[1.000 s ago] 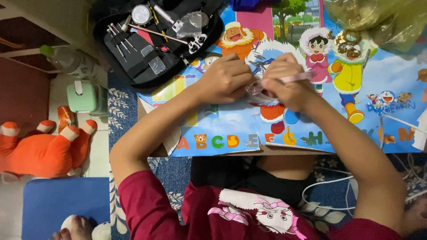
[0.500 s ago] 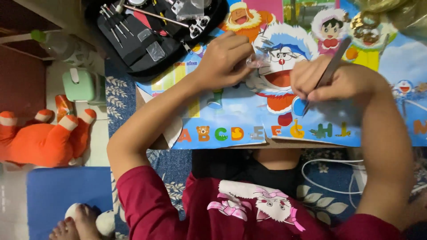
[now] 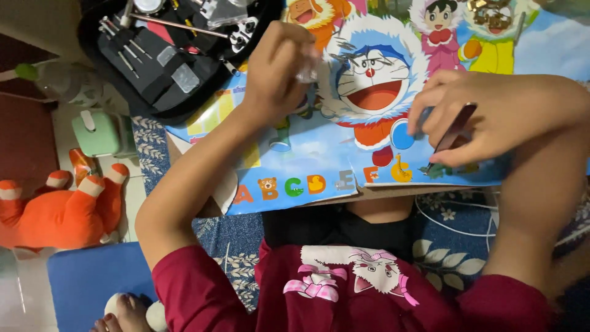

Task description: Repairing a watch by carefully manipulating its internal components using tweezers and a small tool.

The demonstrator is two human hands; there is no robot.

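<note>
My left hand (image 3: 276, 67) is closed around a small clear, glassy object (image 3: 307, 69) above the cartoon-printed tabletop (image 3: 319, 160). My right hand (image 3: 485, 117) grips a thin dark stick-like tool (image 3: 453, 128), its tip pointing down toward the near edge of the table. The two hands are apart, the left at the upper middle and the right at the right side. What the clear object is cannot be made out.
An open black tool case (image 3: 166, 55) with several small metal tools lies at the table's far left. On the floor to the left lie an orange plush toy (image 3: 55, 209), a green box (image 3: 95, 132) and a blue mat (image 3: 92, 283). White cables (image 3: 448, 224) trail below the table.
The hands have separated: the right hand moved right and toward me with the tool, and the left hand stayed up near the cartoon face.
</note>
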